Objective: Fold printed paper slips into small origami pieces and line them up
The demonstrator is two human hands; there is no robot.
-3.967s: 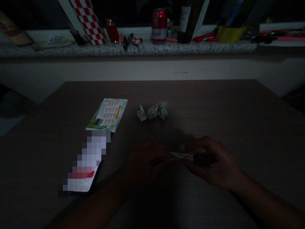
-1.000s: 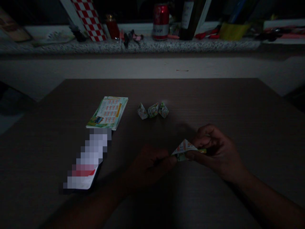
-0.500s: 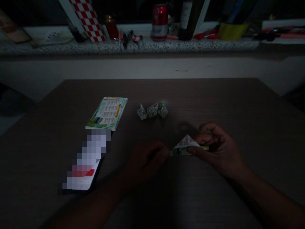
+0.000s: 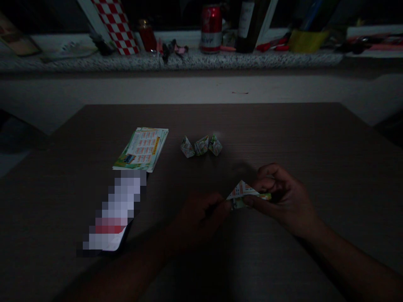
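Note:
A folded calendar card (image 4: 242,191) with a triangular peak and a green lower strip is held between both hands above the table. My right hand (image 4: 283,197) pinches it, thumb in front and fingers behind. At the card's left end, my left hand (image 4: 204,214) closes thumb and fingertips on the corner; shadow hides part of those fingers. Beyond the hands stand three small folded paper pieces (image 4: 201,145) in a row, printed like the card. To their left lies a stack of calendar cards (image 4: 143,147).
A phone (image 4: 116,241) with a blurred-out screen lies by the stack on the wooden table (image 4: 267,126). Along the stone windowsill (image 4: 189,63) at the back stand a red can (image 4: 211,31), a dark bottle (image 4: 245,27), a red-and-white checkered object (image 4: 116,27) and a yellow container (image 4: 307,40).
The folded card has shifted slightly left and down with my right hand. My left hand has moved right, its fingertips now further onto the card's left corner.

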